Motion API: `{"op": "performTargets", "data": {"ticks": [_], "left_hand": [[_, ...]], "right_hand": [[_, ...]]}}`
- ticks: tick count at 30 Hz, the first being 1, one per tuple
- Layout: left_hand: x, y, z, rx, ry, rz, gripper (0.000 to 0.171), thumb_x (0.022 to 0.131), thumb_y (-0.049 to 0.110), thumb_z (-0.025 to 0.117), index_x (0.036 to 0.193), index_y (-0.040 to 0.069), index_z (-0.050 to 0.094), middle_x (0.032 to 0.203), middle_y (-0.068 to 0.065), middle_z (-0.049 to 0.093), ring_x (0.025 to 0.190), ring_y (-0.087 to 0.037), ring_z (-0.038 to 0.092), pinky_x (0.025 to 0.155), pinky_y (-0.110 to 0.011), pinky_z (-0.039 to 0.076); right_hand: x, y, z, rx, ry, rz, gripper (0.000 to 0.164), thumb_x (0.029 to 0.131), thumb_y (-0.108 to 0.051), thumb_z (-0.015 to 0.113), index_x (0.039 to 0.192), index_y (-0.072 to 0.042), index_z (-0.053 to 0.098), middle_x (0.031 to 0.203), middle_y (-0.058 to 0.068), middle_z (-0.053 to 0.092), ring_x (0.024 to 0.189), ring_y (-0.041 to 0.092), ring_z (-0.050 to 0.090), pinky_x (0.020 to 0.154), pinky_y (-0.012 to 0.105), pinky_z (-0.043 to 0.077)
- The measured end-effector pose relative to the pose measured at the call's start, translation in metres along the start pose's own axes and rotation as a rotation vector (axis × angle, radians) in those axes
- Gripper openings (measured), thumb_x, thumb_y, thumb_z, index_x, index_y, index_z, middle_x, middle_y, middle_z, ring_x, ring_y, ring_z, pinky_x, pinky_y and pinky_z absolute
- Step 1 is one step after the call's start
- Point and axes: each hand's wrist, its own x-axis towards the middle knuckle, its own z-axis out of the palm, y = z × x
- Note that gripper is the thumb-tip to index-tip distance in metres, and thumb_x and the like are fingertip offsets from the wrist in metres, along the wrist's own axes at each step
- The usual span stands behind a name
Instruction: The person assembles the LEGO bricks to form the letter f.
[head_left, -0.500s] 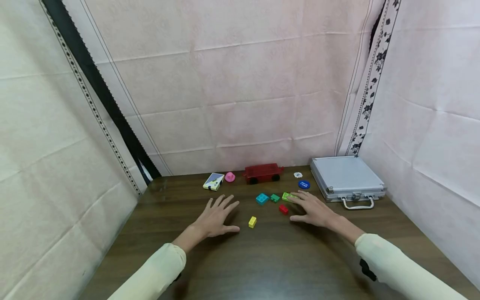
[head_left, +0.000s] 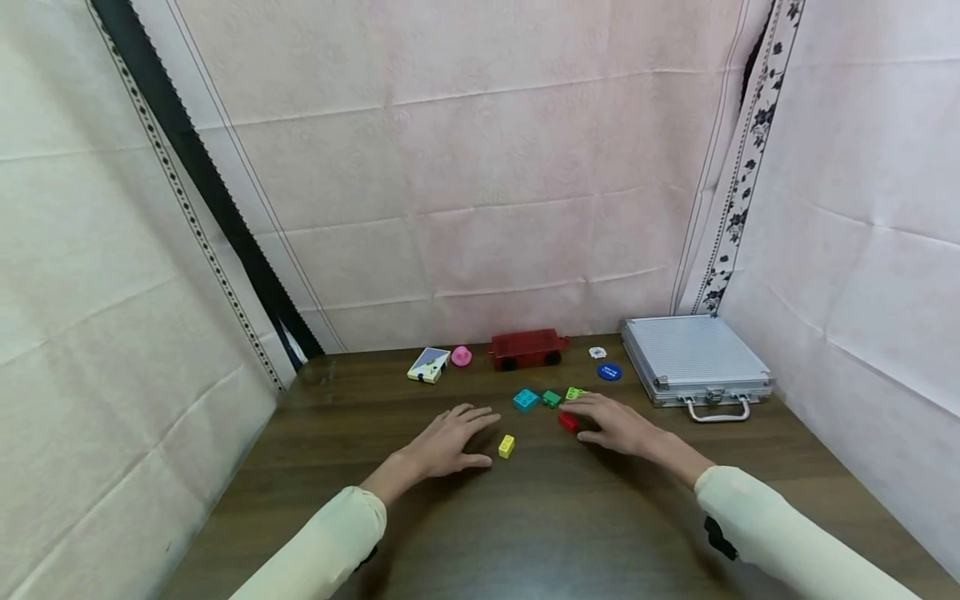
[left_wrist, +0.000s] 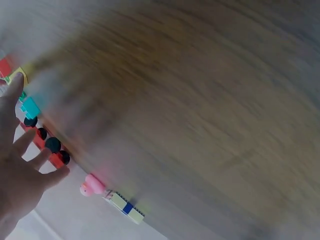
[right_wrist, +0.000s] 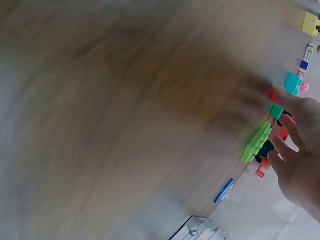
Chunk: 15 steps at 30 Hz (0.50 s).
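Note:
My left hand point(head_left: 448, 443) reaches in with its fingers extended, thumb tip just left of a small yellow brick point(head_left: 507, 447). Nothing is in its grasp. The right hand point(head_left: 615, 425) hovers at a red brick point(head_left: 568, 422), which lies between the thumb and the extended index finger; its fingers are relaxed. Just beyond that hand is a lime green brick point(head_left: 574, 392), partly hidden by the fingers in the head view and longer in the right wrist view point(right_wrist: 256, 142). To its left lie a small green brick point(head_left: 551, 398) and a blue brick point(head_left: 525, 400).
A red toy wagon point(head_left: 528, 349) stands by the back cloth, with a pink rubber duck point(head_left: 461, 356) and a small card box point(head_left: 429, 365) to its left. Right of it lie a white piece point(head_left: 597, 352), a blue disc point(head_left: 609, 372) and a silver case point(head_left: 697, 358).
Both hands have shifted: the left a little right toward the yellow brick, the right leftward and closer round the red brick. The bricks lie where they were.

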Motion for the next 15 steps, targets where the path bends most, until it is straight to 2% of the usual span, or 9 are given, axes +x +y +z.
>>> {"op": "performTargets", "data": {"ticks": [2,6,11,15], "left_hand": [[0.003,0.002,0.001,-0.054,-0.007,0.009,0.07,0.097,0.042,0.073,0.156,0.014,0.047,0.159,-0.008,0.047,0.147,-0.039,0.039,0.113,-0.063,0.035],[0.01,0.007,0.005,-0.148,-0.035,-0.019,0.062,0.098,0.036,0.073,0.153,0.016,0.052,0.153,-0.001,0.054,0.145,-0.031,0.043,0.114,-0.056,0.038],[0.017,0.011,0.009,-0.214,-0.049,-0.052,0.051,0.099,0.031,0.074,0.147,0.018,0.06,0.141,0.003,0.063,0.137,-0.022,0.05,0.112,-0.047,0.042],[0.022,0.01,0.013,-0.247,-0.03,-0.07,0.043,0.098,0.029,0.075,0.139,0.019,0.067,0.133,0.005,0.068,0.128,-0.017,0.056,0.108,-0.043,0.046]], "right_hand": [[0.003,-0.002,0.001,0.0,-0.013,0.004,0.052,0.094,-0.002,0.075,0.144,-0.002,0.059,0.143,0.019,0.06,0.138,0.045,0.049,0.108,0.062,0.041],[0.009,-0.005,0.003,-0.012,-0.018,0.01,0.046,0.094,0.002,0.073,0.139,-0.002,0.063,0.138,0.015,0.065,0.133,0.04,0.055,0.107,0.058,0.044],[0.015,-0.009,0.005,-0.025,-0.031,0.051,0.039,0.096,-0.006,0.073,0.135,-0.004,0.068,0.132,0.012,0.068,0.126,0.033,0.061,0.104,0.054,0.048],[0.021,-0.012,0.008,-0.014,-0.041,0.101,0.037,0.097,-0.015,0.075,0.132,-0.006,0.069,0.129,0.011,0.07,0.122,0.03,0.064,0.102,0.051,0.05]]}}
